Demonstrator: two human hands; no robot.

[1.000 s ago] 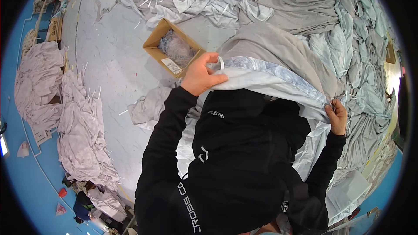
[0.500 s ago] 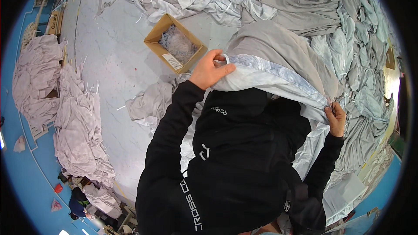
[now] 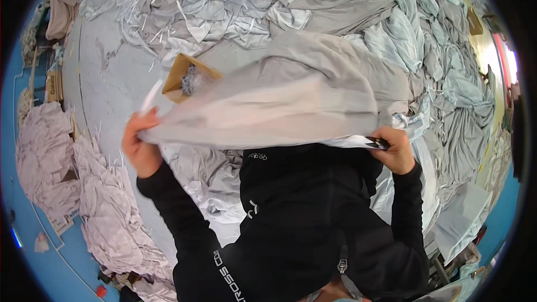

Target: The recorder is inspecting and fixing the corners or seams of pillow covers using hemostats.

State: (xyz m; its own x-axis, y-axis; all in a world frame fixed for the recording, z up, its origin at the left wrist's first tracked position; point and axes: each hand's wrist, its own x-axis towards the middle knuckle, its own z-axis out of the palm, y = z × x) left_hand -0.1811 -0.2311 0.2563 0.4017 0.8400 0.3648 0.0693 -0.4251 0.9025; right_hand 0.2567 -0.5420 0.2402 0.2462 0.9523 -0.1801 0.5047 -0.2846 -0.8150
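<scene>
Across the centre of the frame, holding a long, pale-grey panel of soft, thin fabric (image 3: 279,106) drawn out sideways, just in front of a black zipped jacket (image 3: 313,207), and blurred toward its left part. Left of centre, grasping that panel's left end with the bare left hand (image 3: 141,148), in a grip clamped on the edge. Just above that grip, see a narrow white fabric strip (image 3: 150,96), slanting up to the right and blurred. Right of centre, pinching the panel's right end with the bare right hand (image 3: 396,151), in a grip closed together there, beside a small black object (image 3: 377,143); cannot tell its kind. Beyond the panel, upper left of centre, find an open, brown cardboard box (image 3: 174,75) with crumpled clear plastic (image 3: 196,81) inside, partly hidden by the panel, on a flat, pale-grey worktop (image 3: 112,72). Along the top and down the right of the frame, see a large rumpled heap of grey and pale-blue fabric (image 3: 335,5), trailing thin white strips. At far left, note crumpled mauve-grey cloths (image 3: 45,145) near a blue floor (image 3: 56,277).
</scene>
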